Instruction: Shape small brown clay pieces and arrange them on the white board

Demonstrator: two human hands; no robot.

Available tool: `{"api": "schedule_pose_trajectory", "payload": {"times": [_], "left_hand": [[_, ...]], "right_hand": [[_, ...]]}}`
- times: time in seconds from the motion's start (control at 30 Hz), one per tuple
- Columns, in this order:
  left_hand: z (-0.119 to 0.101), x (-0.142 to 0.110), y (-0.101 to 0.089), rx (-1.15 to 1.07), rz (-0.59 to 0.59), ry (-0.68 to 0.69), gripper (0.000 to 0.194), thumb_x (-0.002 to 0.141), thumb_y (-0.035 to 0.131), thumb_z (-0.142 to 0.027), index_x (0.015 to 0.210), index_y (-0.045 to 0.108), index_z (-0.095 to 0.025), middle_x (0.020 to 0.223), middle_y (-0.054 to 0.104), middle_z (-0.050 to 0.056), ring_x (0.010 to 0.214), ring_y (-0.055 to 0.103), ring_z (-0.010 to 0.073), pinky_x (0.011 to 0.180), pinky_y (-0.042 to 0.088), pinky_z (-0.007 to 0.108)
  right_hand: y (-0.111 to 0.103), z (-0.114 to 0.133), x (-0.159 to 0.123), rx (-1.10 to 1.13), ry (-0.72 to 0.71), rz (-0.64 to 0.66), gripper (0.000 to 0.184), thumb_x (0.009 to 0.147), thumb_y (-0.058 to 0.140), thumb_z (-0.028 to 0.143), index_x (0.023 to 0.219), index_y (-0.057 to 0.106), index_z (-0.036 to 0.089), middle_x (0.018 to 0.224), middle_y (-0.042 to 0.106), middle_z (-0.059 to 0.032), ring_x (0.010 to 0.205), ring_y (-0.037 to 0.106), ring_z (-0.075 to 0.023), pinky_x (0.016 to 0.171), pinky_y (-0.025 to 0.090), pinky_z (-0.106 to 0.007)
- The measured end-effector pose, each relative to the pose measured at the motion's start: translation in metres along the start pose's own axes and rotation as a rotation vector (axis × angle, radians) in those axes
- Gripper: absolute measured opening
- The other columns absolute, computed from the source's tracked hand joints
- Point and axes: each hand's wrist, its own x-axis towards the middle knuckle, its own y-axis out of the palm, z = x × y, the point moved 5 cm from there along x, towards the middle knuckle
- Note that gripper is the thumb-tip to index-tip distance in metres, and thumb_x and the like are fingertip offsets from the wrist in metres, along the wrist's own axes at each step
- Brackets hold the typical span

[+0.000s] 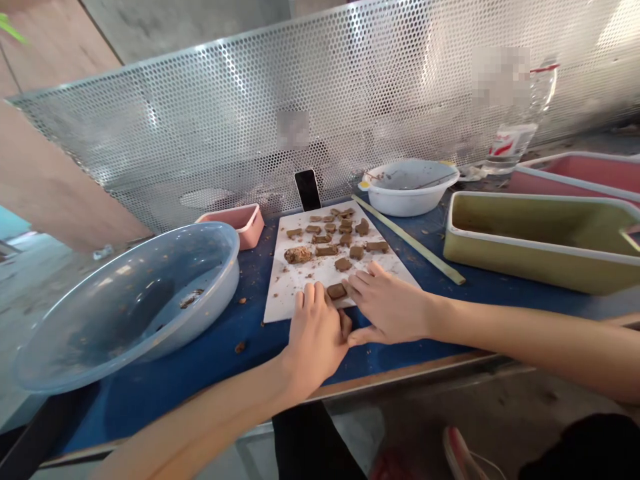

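Observation:
My left hand (317, 333) is closed, fingers curled round the near side of a small brown clay piece (345, 324) at the front edge of a white board (280, 303). From the other side my right hand (387, 303) closes on the same piece, its thumb meeting the left hand. Just beyond, between the fingertips of both hands, lies a flat clay block (337, 291). Several shaped brown clay pieces (327, 251) are spread over the board, with a rough crumbly lump (298, 255) at their left. My palms hide part of the held clay.
A big translucent blue basin (220, 300) stands left, a pink container (253, 227) behind it. A phone (307, 189) leans upright at the back. To the right are a flat stick (410, 240), a white basin (407, 200), an olive trough (530, 257) and a plastic bottle (517, 137).

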Motion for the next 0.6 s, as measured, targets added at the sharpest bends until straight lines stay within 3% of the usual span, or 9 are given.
{"api": "schedule_pose_trajectory", "payload": {"times": [0.17,0.3,0.6], "left_hand": [[-0.001,0.001,0.000,-0.116,0.140,0.038,0.040,0.108,0.058,-0.036,0.077,0.077,-0.021,0.105,0.059,0.017,0.111,0.053,0.0404,0.095,0.050,0.056],[0.000,0.002,-0.002,-0.156,0.195,0.050,0.043,0.108,0.060,-0.041,0.074,0.078,-0.021,0.103,0.057,0.017,0.112,0.053,0.0411,0.096,0.049,0.056],[0.002,-0.001,-0.003,-0.117,0.190,0.053,0.038,0.106,0.062,-0.040,0.078,0.079,-0.021,0.103,0.059,0.018,0.111,0.053,0.0411,0.096,0.049,0.057]], "right_hand": [[-0.001,0.007,0.001,0.063,0.101,0.003,0.104,0.109,0.020,0.091,0.107,0.085,0.010,0.113,0.075,-0.0228,0.102,0.061,-0.0352,0.098,0.038,-0.052],[0.000,0.013,0.001,0.096,0.132,-0.022,0.107,0.108,0.015,0.091,0.103,0.084,0.010,0.106,0.072,-0.0210,0.097,0.059,-0.0334,0.092,0.037,-0.049],[-0.005,0.018,0.000,0.024,0.189,-0.039,0.108,0.107,0.016,0.092,0.103,0.086,0.010,0.106,0.073,-0.0226,0.098,0.057,-0.0347,0.091,0.035,-0.050]]}}
